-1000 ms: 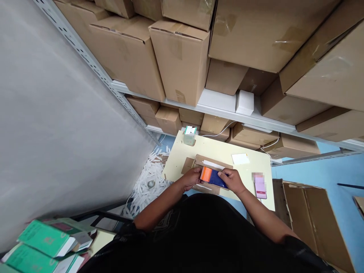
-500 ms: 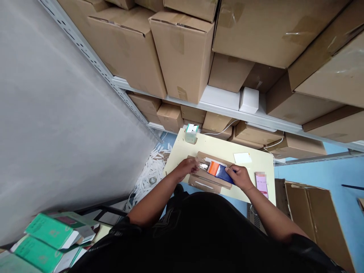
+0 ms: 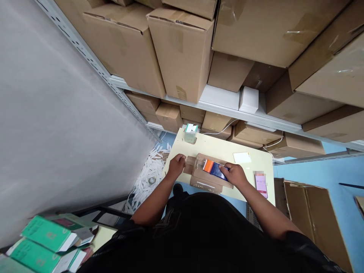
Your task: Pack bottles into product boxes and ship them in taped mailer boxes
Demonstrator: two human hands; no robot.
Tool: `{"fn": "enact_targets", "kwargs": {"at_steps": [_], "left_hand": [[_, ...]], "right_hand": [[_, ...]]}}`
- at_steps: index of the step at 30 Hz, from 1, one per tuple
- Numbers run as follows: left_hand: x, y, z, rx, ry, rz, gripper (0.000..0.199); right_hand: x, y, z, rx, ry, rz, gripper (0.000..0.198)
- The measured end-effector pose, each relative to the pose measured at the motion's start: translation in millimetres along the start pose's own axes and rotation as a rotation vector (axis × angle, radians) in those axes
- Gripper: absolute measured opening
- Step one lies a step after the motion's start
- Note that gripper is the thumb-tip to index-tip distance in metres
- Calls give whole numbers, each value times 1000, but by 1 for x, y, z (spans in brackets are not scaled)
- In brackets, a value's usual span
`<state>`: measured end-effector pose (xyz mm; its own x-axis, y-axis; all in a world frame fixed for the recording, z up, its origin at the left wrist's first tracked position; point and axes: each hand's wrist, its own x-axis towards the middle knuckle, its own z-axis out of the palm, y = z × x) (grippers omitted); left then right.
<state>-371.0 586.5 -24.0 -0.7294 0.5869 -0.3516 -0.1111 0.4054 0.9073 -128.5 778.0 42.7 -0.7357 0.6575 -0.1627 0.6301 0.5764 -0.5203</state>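
My right hand [image 3: 234, 174] grips the right end of a flat dark-blue and orange packet [image 3: 218, 171], its thumb on top. The packet lies over an opened brown cardboard carton [image 3: 206, 179] on the cream table [image 3: 218, 143]. Clear shiny film or tape shows by the carton's left part. My left hand [image 3: 176, 165] is closed in a pinch just left of the carton, by a brown flap. What its fingers hold, if anything, is too small to make out.
A green-and-white box [image 3: 190, 132] stands at the table's back left corner. A white card [image 3: 242, 157] and a phone [image 3: 261, 184] lie on the right. Shelves of cardboard boxes [image 3: 182, 53] rise behind. Paper strips [image 3: 145, 185] cover the floor at left; green boxes [image 3: 47, 235] sit lower left.
My left hand has moved left, away from the packet's end and the shiny film. The packet has shifted slightly left in my right hand, and more of the carton shows.
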Motion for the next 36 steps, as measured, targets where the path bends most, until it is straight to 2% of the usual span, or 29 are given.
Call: {"fn": "enact_targets", "kwargs": {"at_steps": [3,7,10,12,14,16,18,19,21,25,28,30,33,36], "left_hand": [[6,-25,10,97,13,-22,20],[9,-50,34,292,-59,10,21],[9,-56,41,328,-114,26,13],[7,-53,34,335,-131,35,20],[3,-45,22,327,-107,131,38],[-5,-34,9,315,-64,320,56],[-14,-23,4,308,-47,502,65],[-20,-19,6,303,-55,543,67],[-30,-17,20,265,-93,507,68],[-36,-31,56,90,-280,238,68],[-28,-39,59,61,-375,201,69],[-19,-36,49,181,-382,311,83],[-7,-22,37,478,-462,581,115],[4,-7,39,702,-577,663,131]], "right_hand": [[4,-4,4,-40,-7,-20,56],[8,-6,7,-60,-21,-13,58],[9,-4,7,-62,-18,-4,57],[9,-4,8,-64,-22,14,55],[10,-3,7,-73,-31,24,53],[11,-4,7,-81,-46,24,51],[12,-5,6,-77,-61,29,49],[12,-6,5,-72,-67,35,49],[13,-6,5,-62,-74,46,49],[12,-3,6,-51,-64,61,47],[11,3,6,-45,-55,66,45],[11,6,6,-39,-50,67,44],[12,7,5,-38,-51,69,46],[14,3,4,-55,-75,65,50]]}}
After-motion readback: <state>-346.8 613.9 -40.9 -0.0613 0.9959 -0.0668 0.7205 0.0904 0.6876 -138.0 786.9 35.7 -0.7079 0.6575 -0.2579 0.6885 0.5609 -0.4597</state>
